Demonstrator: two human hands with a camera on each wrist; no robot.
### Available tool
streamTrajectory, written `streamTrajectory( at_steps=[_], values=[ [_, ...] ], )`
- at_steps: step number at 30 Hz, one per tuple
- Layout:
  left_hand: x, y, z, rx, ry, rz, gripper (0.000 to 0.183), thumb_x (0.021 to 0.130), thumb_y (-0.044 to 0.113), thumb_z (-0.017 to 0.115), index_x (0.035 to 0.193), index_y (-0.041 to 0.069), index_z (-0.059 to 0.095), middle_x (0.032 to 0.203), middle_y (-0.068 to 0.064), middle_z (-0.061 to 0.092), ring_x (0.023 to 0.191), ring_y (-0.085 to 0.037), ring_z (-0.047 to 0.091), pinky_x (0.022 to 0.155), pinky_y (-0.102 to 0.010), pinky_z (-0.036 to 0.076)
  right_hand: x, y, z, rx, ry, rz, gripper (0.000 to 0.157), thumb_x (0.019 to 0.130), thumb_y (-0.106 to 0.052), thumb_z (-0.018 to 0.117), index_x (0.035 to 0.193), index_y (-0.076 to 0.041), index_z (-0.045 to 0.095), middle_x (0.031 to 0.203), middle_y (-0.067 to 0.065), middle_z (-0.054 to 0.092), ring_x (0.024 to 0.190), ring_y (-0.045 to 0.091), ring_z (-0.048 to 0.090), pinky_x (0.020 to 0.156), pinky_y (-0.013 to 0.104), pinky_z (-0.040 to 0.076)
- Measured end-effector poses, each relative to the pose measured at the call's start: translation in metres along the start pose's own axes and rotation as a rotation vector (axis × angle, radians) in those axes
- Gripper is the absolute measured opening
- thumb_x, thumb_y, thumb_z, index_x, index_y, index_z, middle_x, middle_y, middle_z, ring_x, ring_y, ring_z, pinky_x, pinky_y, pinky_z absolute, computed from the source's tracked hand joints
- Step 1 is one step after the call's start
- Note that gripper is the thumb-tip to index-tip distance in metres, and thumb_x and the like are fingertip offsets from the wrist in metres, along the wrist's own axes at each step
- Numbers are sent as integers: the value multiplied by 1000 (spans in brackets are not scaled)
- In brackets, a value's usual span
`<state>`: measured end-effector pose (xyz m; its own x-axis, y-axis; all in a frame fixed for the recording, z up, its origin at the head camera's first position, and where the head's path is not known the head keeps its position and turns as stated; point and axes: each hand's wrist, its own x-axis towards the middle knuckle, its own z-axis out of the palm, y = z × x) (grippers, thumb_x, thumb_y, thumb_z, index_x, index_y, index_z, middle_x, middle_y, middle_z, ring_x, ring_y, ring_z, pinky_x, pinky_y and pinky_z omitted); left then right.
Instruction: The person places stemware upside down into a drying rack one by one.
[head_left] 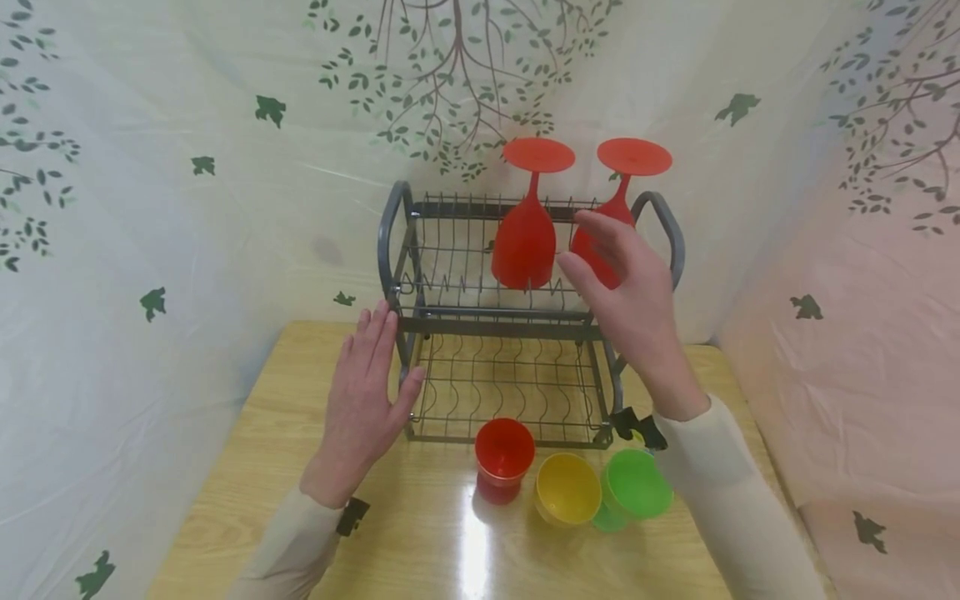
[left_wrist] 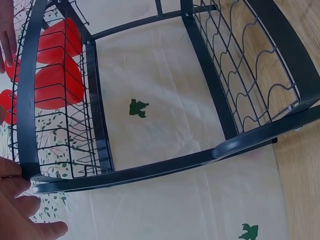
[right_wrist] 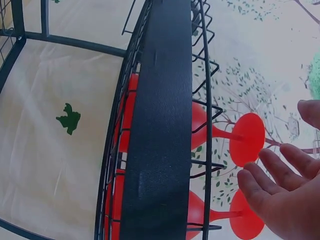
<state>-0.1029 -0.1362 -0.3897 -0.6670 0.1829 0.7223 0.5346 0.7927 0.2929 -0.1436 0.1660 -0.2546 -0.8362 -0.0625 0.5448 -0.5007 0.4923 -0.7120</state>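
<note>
Two red plastic goblets stand upside down on the upper tier of a dark two-tier dish rack (head_left: pixel 495 327). The middle one (head_left: pixel 523 246) shows whole in the head view; the right one (head_left: pixel 634 157) is partly covered by my right hand (head_left: pixel 639 310). That hand hovers in front of the right goblet, fingers apart from the thumb and nothing held; in the right wrist view its fingers (right_wrist: pixel 257 185) are near the goblets' feet. At the rack's left side, my left hand (head_left: pixel 360 400) has its fingers extended, fingertips against or very near the frame.
In front of the rack, a red goblet (head_left: pixel 504 450), a yellow cup (head_left: pixel 567 492) and a green goblet (head_left: pixel 639 485) stand upright on the wooden table (head_left: pixel 247 492). The lower wire tier (head_left: pixel 502 379) lies beneath. A leaf-patterned curtain (head_left: pixel 225 233) surrounds the table's back and sides.
</note>
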Motion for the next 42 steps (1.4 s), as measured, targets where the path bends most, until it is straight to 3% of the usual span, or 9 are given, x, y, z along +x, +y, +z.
streamTrajectory(
  at_steps=[7,13,20,27,33,37,42],
  values=[
    [0,1,2,-15,6,-2,74,110,52,35,157,-5,36,167,-19,29,156,-37,22,123,-61,23,-16,-1,-2,-17,44,-9,51,98,-23,73,145,-12,59,145,-2,61,133,22,56,109,45,50],
    [-2,3,3,-26,14,6,73,109,50,36,157,-5,36,168,-19,27,156,-36,22,124,-58,24,-32,-2,-6,-35,72,-25,50,98,-28,72,145,-16,59,144,-9,60,130,21,58,106,37,52],
    [-6,6,2,-27,44,15,71,109,49,38,155,-6,39,165,-21,32,154,-37,26,123,-57,26,-48,1,-9,-2,81,-65,50,96,-11,73,145,-12,60,145,-2,61,131,21,57,107,24,48],
    [-8,11,4,-51,187,101,59,108,38,48,145,-9,51,156,-22,47,145,-43,41,121,-58,30,-65,8,-10,47,84,-59,53,93,0,72,144,-7,60,146,3,62,131,16,56,109,23,45],
    [-9,16,6,-61,271,173,52,107,34,49,134,-9,59,145,-23,58,135,-47,51,120,-61,30,-83,13,-10,58,75,-44,55,92,4,72,144,-7,60,147,4,61,133,15,55,109,20,44],
    [-11,19,8,-77,276,213,50,107,34,49,129,-10,62,140,-24,61,131,-48,55,119,-61,33,-96,19,-11,54,55,-48,55,91,6,71,144,-5,59,148,8,60,137,14,53,110,20,43],
    [-16,24,12,-83,225,242,52,108,36,47,128,-10,63,138,-24,62,128,-48,57,116,-60,38,-109,30,-12,14,30,-66,55,90,4,74,142,-4,60,146,8,61,137,13,53,111,22,43]
  ],
)
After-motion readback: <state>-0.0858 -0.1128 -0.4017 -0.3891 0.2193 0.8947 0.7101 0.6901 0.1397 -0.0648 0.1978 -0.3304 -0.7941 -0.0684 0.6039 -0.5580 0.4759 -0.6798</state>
